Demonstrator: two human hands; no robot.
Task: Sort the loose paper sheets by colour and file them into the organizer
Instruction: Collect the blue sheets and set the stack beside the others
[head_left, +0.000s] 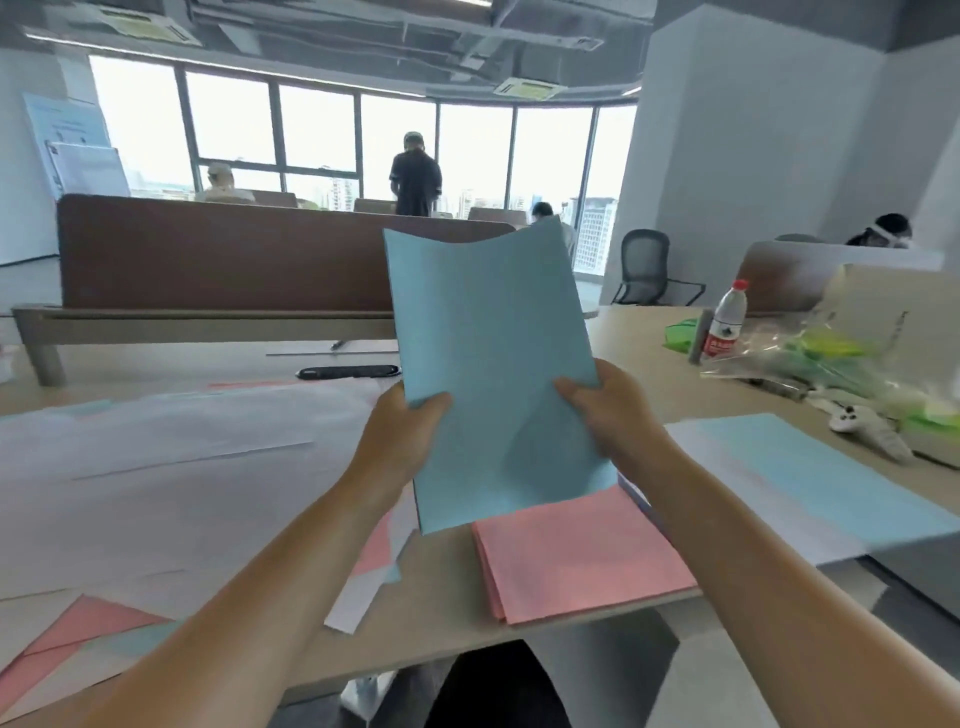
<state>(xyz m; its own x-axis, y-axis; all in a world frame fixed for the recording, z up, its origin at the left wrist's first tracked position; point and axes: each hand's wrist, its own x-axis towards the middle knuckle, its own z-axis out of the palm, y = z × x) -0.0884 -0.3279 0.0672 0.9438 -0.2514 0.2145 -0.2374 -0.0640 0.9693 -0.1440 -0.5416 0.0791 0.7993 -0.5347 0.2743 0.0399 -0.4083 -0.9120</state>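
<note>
Blue sheet stack upright above tabletop, left hand and right hand gripping lower edges, thumbs in front. Pink stack sorted below. White, pink loose sheets unsorted at left. Organizer not visible; filing apparently pending.

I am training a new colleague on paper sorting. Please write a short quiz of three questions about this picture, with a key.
1. True or false: the left hand and the right hand both grip the blue sheets.
2. Which colour is the stack on the desk below the held sheets? A white; B pink; C green.
3. Fill in: the water bottle has a ____ cap.
Key: 1 true; 2 B, the pink stack; 3 red.
</note>
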